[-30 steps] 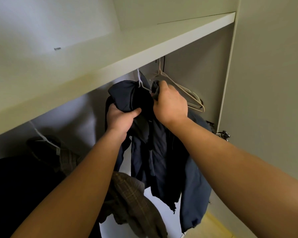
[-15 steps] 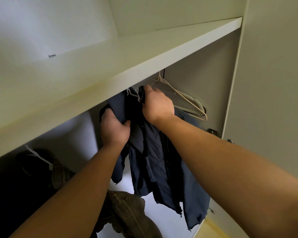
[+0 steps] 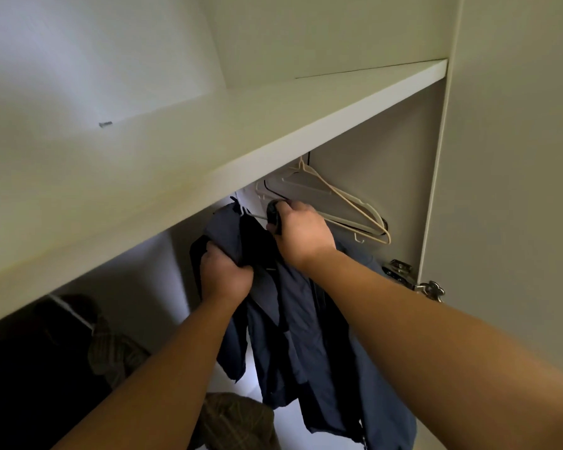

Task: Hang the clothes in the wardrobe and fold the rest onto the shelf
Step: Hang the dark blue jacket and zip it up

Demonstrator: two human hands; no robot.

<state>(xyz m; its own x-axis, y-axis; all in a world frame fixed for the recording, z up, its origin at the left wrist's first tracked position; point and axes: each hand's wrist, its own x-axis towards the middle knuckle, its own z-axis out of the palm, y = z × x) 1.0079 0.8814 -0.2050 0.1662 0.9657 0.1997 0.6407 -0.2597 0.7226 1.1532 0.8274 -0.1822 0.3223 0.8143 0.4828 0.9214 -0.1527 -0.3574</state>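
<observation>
The left hand [image 3: 223, 274] is clenched on a fistful of the navy jacket [image 3: 306, 336] near its shoulder, just under the front edge of the shelf [image 3: 273, 141]. The right hand [image 3: 301, 233] sits a little higher and further in beneath the shelf, its fingers curled round a dark bunch of the jacket's cloth where a thin hanger wire [image 3: 257, 216] runs across. The jacket hangs open and creased below both hands. Under the shelf behind the right hand hang empty beige hangers [image 3: 338, 203]. Below the shelf's right end, a metal door hinge [image 3: 400, 271] shows. Under its left part hang a plaid garment [image 3: 117, 352] and a black garment [image 3: 30, 368].
</observation>
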